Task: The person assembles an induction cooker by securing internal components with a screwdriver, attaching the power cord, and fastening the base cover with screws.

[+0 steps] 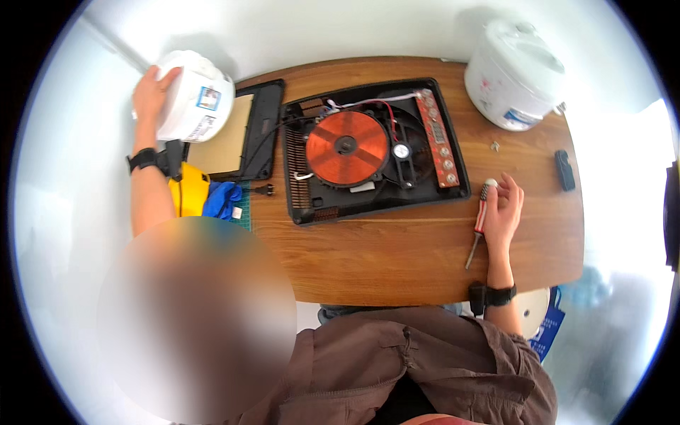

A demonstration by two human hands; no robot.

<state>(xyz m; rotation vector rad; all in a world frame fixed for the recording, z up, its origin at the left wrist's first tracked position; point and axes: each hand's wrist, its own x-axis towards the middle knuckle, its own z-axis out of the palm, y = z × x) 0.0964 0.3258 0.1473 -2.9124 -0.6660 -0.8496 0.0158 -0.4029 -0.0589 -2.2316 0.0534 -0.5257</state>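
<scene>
An induction cooker base (418, 202) lies opened on the table, its copper coil (329, 145) and red button circuit board (434, 142) exposed. At the far left, my left hand (150, 95) grips the side of a white rounded rice cooker (185, 106), thumb and fingers spread around its edge. My right hand (503, 212) rests on the wood to the right of the base. Its thumb and fingers are at the handle of a red-and-white screwdriver (481, 218), whose shaft points toward the table's front edge. Small screws (495, 146) lie beyond that hand.
A second white rice cooker (513, 78) stands at the far right. Near it lies a small dark case (564, 170). On the left are a black panel (268, 120), a power plug (265, 190), a yellow object (190, 190) and blue cloth (222, 200). A blurred patch hides the lower left.
</scene>
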